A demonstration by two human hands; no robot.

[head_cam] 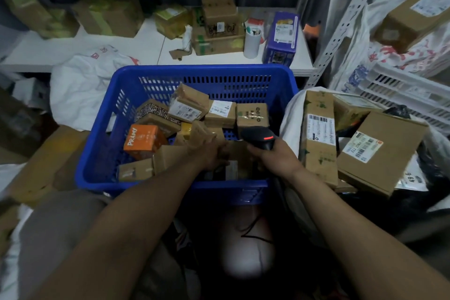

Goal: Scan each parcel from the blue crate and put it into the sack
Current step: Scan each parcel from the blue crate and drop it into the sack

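Parcel room, white bench (121,48) behind. In the blue crate (207,68) the left hand (211,153) lies on a parcel (237,153) by the near edge, its grip too blurred to tell. The right hand (275,156), fingers clasped round the scanner (260,137), tilts it down, probably towards the label. The sack (291,109) stands at the crate's right, within reach.

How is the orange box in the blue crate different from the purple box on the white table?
The orange box lies tilted among brown parcels in the blue crate; the purple box stands upright on the white table. The orange box looks smaller than the purple box. Both carry printing.
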